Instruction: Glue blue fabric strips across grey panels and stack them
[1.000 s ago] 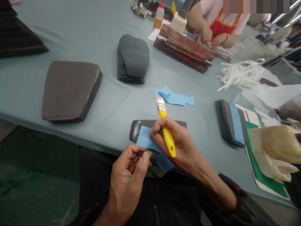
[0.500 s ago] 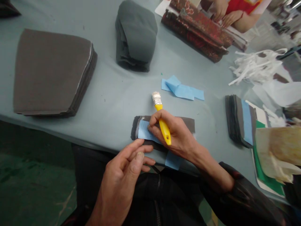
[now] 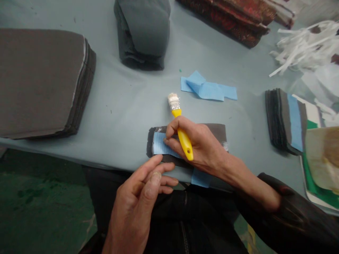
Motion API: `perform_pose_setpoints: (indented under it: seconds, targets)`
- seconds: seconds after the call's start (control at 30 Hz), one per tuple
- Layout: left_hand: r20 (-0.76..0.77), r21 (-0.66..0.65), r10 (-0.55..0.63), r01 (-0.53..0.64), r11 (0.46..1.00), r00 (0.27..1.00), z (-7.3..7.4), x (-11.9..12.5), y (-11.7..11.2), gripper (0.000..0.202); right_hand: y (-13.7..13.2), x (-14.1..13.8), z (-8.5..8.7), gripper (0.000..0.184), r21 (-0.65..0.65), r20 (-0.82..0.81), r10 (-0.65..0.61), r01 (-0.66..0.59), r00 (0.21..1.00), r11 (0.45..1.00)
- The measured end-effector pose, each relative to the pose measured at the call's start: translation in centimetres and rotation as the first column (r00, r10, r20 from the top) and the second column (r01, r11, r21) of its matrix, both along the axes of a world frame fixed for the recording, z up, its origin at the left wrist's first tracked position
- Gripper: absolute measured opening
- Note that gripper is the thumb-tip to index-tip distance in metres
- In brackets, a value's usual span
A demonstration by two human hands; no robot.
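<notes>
My right hand (image 3: 205, 146) grips a paintbrush (image 3: 185, 144) by its yellow handle, the whitish bristles pointing away from me. Its thumb and fingertips rest on a light blue strip (image 3: 159, 144), which lies along a small stack of dark fabric pieces (image 3: 216, 131) near the table's front edge. White smears mark the fabric at both ends. My left hand (image 3: 140, 194) is open with fingers apart, its fingertips close to the strip's near edge; it holds nothing. Another blue piece (image 3: 200, 177) hangs at the table edge below my right wrist.
Crumpled blue strips (image 3: 210, 90) lie beyond the brush. A large brown fabric stack (image 3: 39, 83) is at left, a folded grey bundle (image 3: 148, 31) at the back. On the right are a dark stack with a blue band (image 3: 294, 121), white scraps (image 3: 308, 46) and a stained container (image 3: 320, 162).
The view has shifted nearer the table, and the co-worker's hands at the back have left it. Both my hands keep nearly the same pose; the brush stays in my right hand.
</notes>
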State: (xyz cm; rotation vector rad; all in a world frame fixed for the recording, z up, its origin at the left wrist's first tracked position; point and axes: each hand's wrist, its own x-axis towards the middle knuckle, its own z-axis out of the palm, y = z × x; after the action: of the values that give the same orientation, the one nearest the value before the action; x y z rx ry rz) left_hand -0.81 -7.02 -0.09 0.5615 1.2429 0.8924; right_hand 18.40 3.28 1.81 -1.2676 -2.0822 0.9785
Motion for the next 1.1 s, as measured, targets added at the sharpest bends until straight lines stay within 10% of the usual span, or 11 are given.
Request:
perform_pose_setpoints:
  seconds: [0.43, 0.6, 0.8, 1.1]
  targets:
    - [-0.04, -0.022, -0.003, 0.002, 1.0, 0.999, 0.2, -0.4, 0.0, 0.046, 0.1, -0.2, 0.1, 0.007, -0.055, 0.029, -0.013, 0.015, 0.999, 0.998]
    - [-0.337, 0.128, -0.09, 0.14, 0.982, 0.937, 0.6, -1.3, -0.2, 0.04, 0.1, -0.2, 0.1, 0.007, -0.064, 0.03, -0.021, 0.022, 0.999, 0.998]
    - [-0.775, 0.439, 0.217, 0.259, 0.86, 0.593, 0.4, -2.2, 1.2, 0.027, 0.1, -0.3, 0.2, 0.008, -0.083, 0.039, -0.026, 0.029, 0.999, 0.996]
    - [-0.86, 0.509, 0.29, 0.658, 0.556, 0.42, -1.2, -3.0, 2.8, 0.029, 0.3, -0.2, 0.1, 0.007, -0.075, 0.024, -0.013, 0.015, 1.0, 0.997]
